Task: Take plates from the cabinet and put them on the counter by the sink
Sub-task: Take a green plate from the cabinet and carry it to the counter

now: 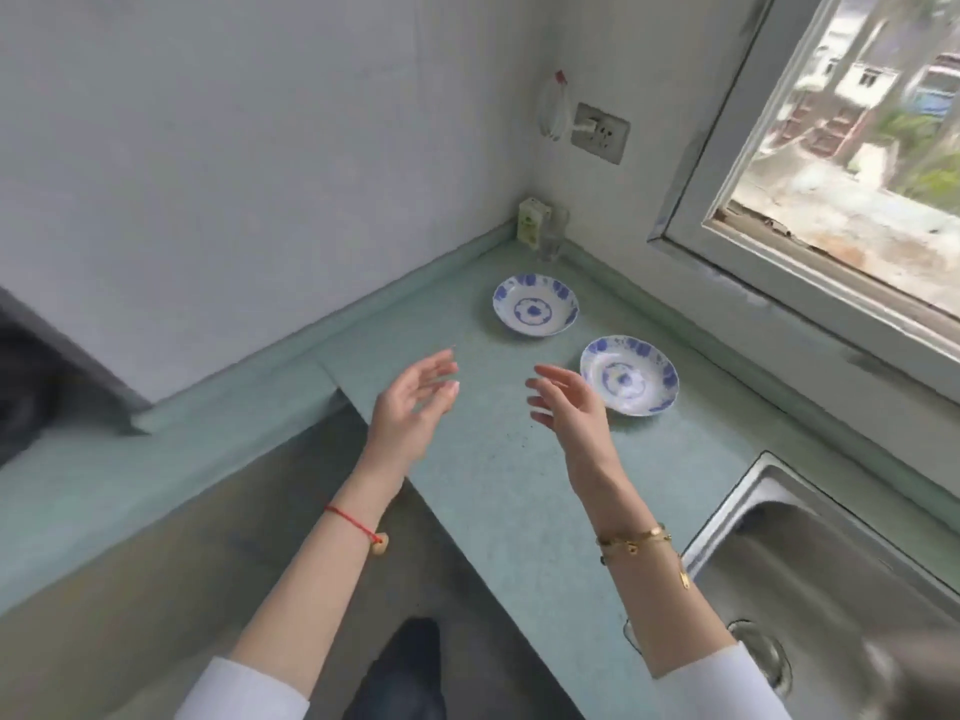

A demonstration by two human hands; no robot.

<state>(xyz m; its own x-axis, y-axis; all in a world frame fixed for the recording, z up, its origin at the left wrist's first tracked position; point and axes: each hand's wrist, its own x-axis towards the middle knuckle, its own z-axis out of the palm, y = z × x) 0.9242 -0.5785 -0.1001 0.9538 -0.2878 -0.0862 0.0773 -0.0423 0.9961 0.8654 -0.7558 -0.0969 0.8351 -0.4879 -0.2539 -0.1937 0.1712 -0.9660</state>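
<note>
We hold our left hand [413, 407] and right hand [569, 407] empty, fingers spread, above the bench [493, 485], where both plates [535, 305] [629, 375] sit apart near the sink [831, 563], seemingly for easy reach.

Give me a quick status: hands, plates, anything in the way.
Left hand and right hand both open, empty, above the counter. Two plates down: far plate, near plate. Nothing in the way.

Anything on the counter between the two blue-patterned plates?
No. In the head view the far plate and near plate sit apart, with only bare green counter between them.
</note>
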